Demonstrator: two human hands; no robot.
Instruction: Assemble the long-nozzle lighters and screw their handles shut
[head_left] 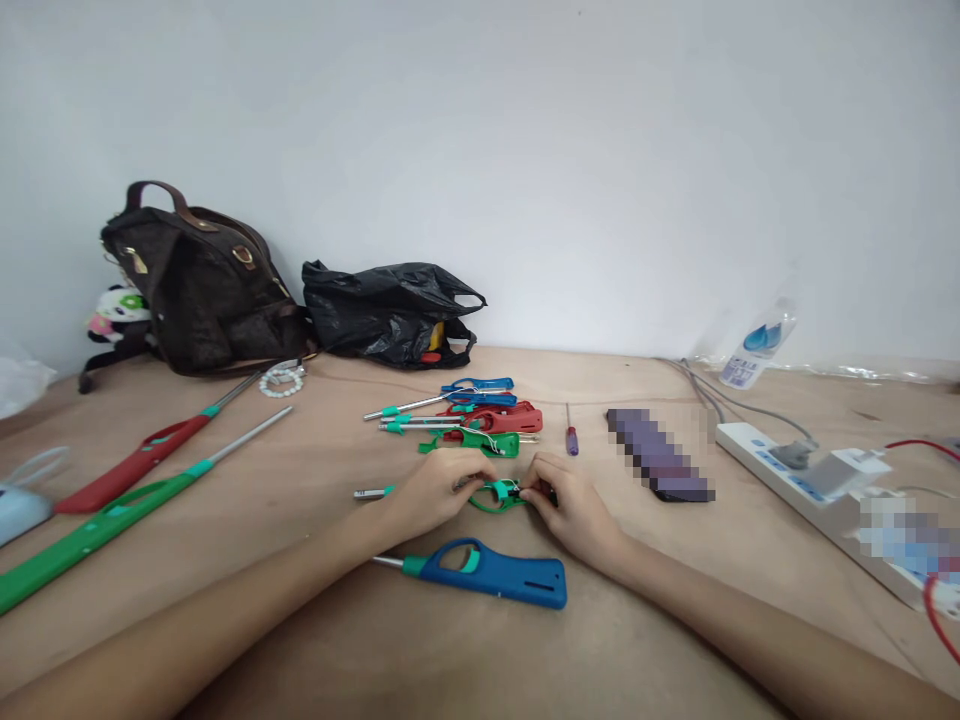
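Note:
An opened green stick lighter [495, 506] lies between my two hands, its silver tube pointing left. My left hand [439, 490] has its fingers closed at the teal trigger part of this lighter. From the other side, my right hand [570, 503] pinches at its handle end, where a small dark part shows by the fingertips; its exact shape is hidden. In front of the hands lies a blue stick lighter [517, 578] with its handle to the right. Just beyond them are several opened lighters: a green one [495, 443], red ones [517, 417] and blue ones [487, 392].
A small screwdriver [572, 440] and a phone [660, 455] lie right. Further right are a power strip [780, 470] with cables and a tilted bottle [757, 345]. Left are long red [142, 455] and green [97, 535] lighters; behind, a backpack [210, 290] and black plastic bag [382, 315].

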